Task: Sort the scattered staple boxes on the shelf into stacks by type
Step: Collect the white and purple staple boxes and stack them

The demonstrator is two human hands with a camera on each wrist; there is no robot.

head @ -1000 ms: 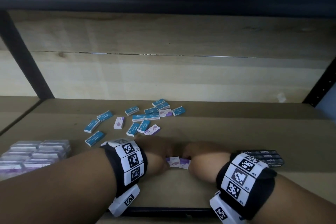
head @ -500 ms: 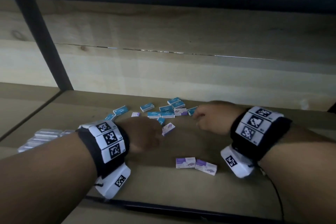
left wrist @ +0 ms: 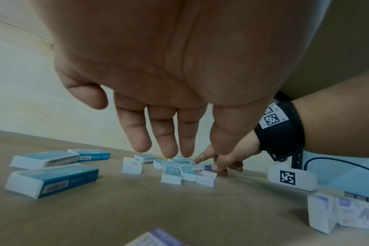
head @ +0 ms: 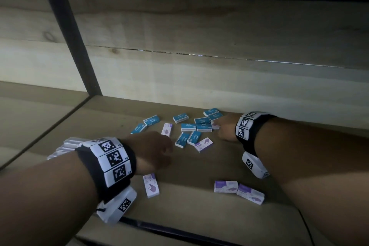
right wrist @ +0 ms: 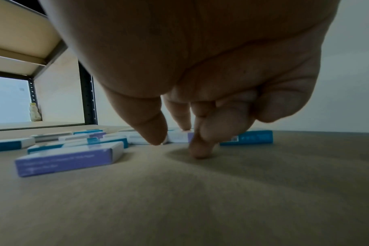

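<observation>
Several blue staple boxes (head: 202,121) lie scattered at the back of the wooden shelf (head: 199,211), with purple ones (head: 167,129) (head: 203,144) among them. Two purple boxes (head: 225,186) lie side by side at the front, and another (head: 151,184) lies under my left wrist. My right hand (head: 220,128) (right wrist: 177,143) curls its thumb and fingers round a small purple box (right wrist: 179,136) (head: 215,126), which still lies on the shelf in the cluster. My left hand (head: 157,150) (left wrist: 179,149) hovers over the shelf with straight fingers and holds nothing.
Rows of clear-wrapped boxes (head: 65,146) sit at the left, partly behind my left forearm. A black upright post (head: 73,46) stands at the back left and a wooden wall (head: 219,82) closes the back. The shelf's dark front edge (head: 159,229) runs below my wrists.
Both hands let go of the purple pair at the front and moved back to the scattered boxes. My right hand has reached the purple box in the cluster.
</observation>
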